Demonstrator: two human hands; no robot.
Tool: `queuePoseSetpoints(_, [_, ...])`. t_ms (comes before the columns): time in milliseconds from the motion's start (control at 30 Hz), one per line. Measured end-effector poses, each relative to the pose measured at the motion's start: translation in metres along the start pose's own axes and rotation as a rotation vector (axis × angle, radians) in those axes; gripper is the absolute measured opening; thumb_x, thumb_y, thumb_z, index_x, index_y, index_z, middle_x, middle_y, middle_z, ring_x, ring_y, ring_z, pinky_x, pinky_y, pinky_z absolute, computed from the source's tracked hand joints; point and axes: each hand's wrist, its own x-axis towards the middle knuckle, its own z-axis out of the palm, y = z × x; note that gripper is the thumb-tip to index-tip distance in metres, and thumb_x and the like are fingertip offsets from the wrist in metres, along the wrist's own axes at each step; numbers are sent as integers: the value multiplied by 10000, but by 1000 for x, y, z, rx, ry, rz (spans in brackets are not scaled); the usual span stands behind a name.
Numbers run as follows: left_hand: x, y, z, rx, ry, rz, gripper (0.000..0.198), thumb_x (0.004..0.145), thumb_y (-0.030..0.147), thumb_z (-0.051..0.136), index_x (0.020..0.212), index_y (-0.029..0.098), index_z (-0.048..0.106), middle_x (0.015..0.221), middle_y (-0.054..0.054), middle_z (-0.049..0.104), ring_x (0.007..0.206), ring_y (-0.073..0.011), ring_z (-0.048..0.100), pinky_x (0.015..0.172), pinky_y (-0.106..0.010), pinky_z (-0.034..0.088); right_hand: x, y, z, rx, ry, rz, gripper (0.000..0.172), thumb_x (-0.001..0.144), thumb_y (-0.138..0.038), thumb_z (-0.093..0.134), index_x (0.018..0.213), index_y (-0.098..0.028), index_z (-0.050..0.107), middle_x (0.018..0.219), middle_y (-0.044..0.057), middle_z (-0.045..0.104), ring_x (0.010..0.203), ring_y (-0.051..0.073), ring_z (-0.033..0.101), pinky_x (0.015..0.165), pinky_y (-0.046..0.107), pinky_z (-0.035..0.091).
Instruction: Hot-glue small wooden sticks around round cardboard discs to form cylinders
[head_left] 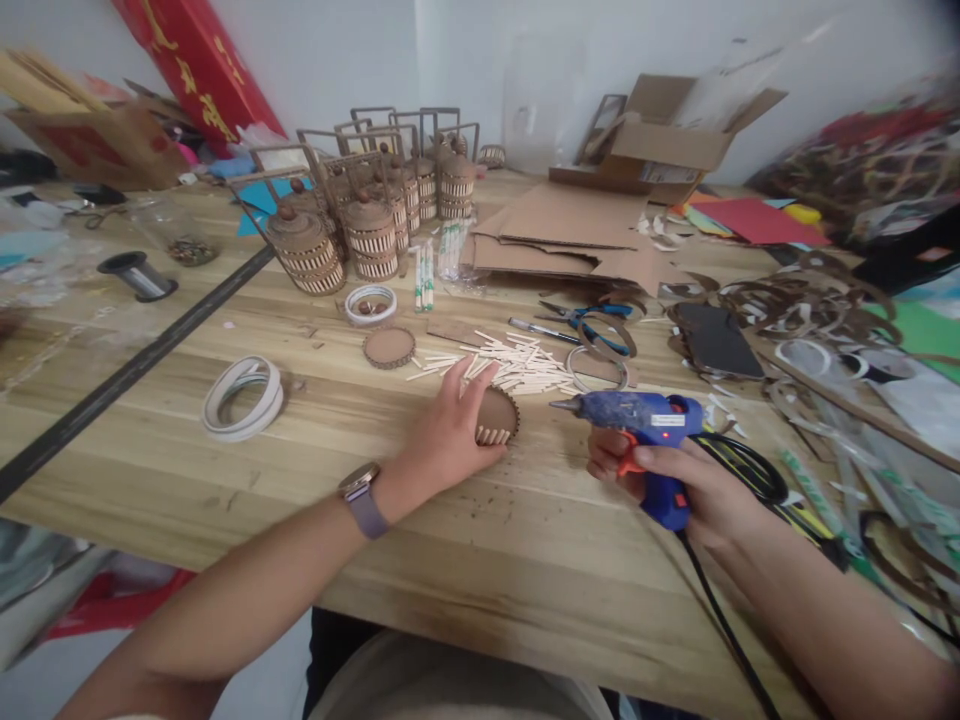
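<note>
My left hand point(450, 430) rests on a round brown cardboard disc point(501, 415) with short wooden sticks glued along its front rim, fingers curled over its left side. My right hand point(675, 480) grips a blue hot glue gun point(645, 420) by its handle. The gun's nozzle points left, a little to the right of the disc and apart from it. Just behind the disc lies a loose pile of pale wooden sticks point(510, 362). A watch sits on my left wrist point(364, 495).
Several finished stick-and-cardboard lanterns point(360, 225) stand at the back. Another toothed disc point(388, 347), tape rings point(244, 397), scissors point(592, 315), flat cardboard sheets point(562, 235), an open box point(660, 135) and cardboard ring scraps point(810, 300) lie around. The glue gun's black cable point(720, 610) runs off the table's front edge.
</note>
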Motion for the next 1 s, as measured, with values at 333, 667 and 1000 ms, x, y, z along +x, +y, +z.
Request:
queuePoseSetpoints(333, [0, 1, 0, 36, 0, 11, 1010, 664, 126, 816, 1471, 271, 226, 1531, -193, 242, 1443, -391, 307, 1128, -575, 384, 0, 11, 10, -116, -19, 49, 302, 743, -503, 701, 763, -202, 679, 591, 24, 645, 633, 222, 640, 514, 293, 527])
queuePoseSetpoints(667, [0, -1, 1, 29, 1, 8, 1006, 663, 138, 819, 1470, 267, 232, 1533, -191, 246, 1439, -395, 313, 1134, -582, 379, 0, 19, 18, -330, -8, -34, 309, 777, -503, 622, 829, -212, 712, 837, 83, 761, 798, 283, 721, 736, 388, 591])
queuePoseSetpoints(1000, [0, -1, 2, 38, 3, 17, 998, 663, 124, 811, 1464, 262, 231, 1526, -195, 250, 1437, -394, 315, 1117, -586, 402, -1, 23, 21, -381, 13, -40, 352, 792, -523, 604, 882, -201, 717, 899, 102, 768, 854, 291, 726, 793, 410, 583])
